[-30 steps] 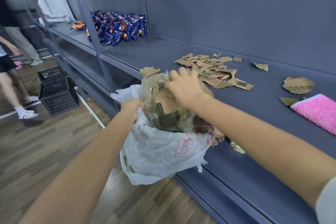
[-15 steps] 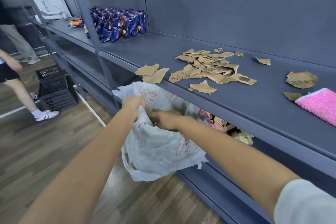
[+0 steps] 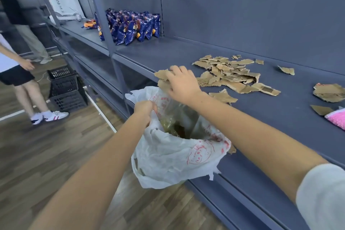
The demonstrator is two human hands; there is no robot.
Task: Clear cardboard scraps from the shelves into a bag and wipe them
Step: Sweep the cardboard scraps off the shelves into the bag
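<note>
Person holds the white plastic bag (image 3: 168,158) open below the shelf (image 3: 270,114) edge, other hand on the cardboard scraps at the edge.

Left hand (image 3: 144,109) fisted, gripping the bag rim; the bag hangs just under the shelf front, mouth open, brown scraps inside. Right hand (image 3: 182,85) palm down, fingers bent over two edge scraps (image 3: 161,75) right above the bag mouth; fingertips hidden, cannot tell whether it pinches them or only presses. Main scrap pile (image 3: 229,74) mid-shelf just beyond that hand, one torn piece (image 3: 223,96) beside the right wrist, loose pieces (image 3: 329,92) further right. Pink cloth (image 3: 336,119) at the right frame edge on the same shelf. Blue snack packets (image 3: 130,26) at the far shelf end. Black crates (image 3: 65,89) on the wood floor, a second person (image 3: 16,73) standing next to them.
</note>
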